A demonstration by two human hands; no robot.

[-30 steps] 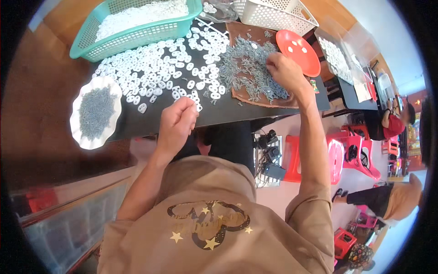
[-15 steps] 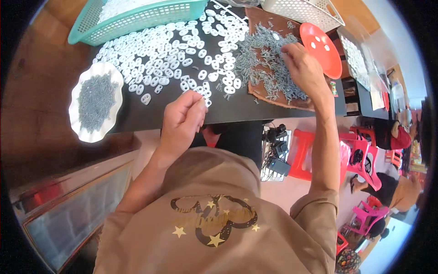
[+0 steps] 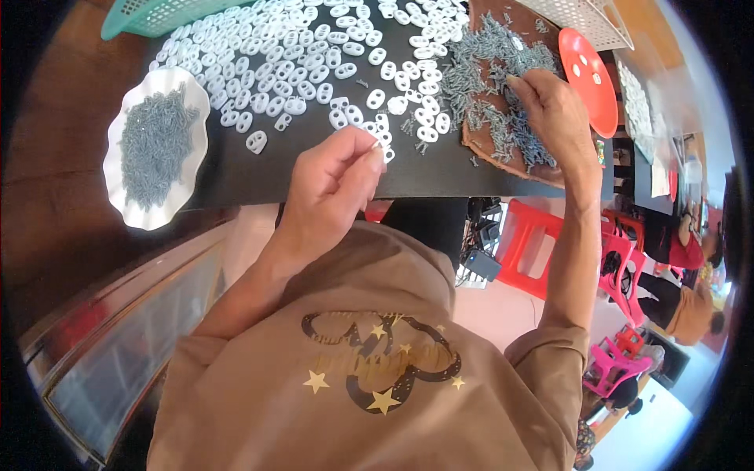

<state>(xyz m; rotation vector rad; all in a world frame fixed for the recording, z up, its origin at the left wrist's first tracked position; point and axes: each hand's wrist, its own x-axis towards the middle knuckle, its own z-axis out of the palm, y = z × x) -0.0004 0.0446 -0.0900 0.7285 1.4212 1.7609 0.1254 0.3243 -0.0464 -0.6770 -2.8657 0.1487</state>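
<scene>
My left hand (image 3: 334,184) is closed in a pinch at the table's near edge, beside a few white two-holed oval plastic pieces (image 3: 338,118). What its fingertips hold, if anything, is too small and hidden to name. Over to the right, my right hand (image 3: 556,118) reaches down to a spread heap of small grey screws (image 3: 491,118) on a brown cloth (image 3: 503,161). Its thumb and forefinger are drawn together at the screws, and I cannot make out what lies between them. Many more white pieces (image 3: 275,71) cover the table's left and middle.
A white scalloped dish (image 3: 116,177) full of grey screws stands at the left. A green basket (image 3: 161,22) and a white basket (image 3: 601,23) sit at the back. Right of the cloth lies a red plate (image 3: 601,106) with a few white pieces. Red stools (image 3: 522,243) stand beyond the table.
The view has shifted, so the table's things appear farther right and slightly higher. Both hands keep nearly the same places relative to the white pieces and the screws, still pinched.
</scene>
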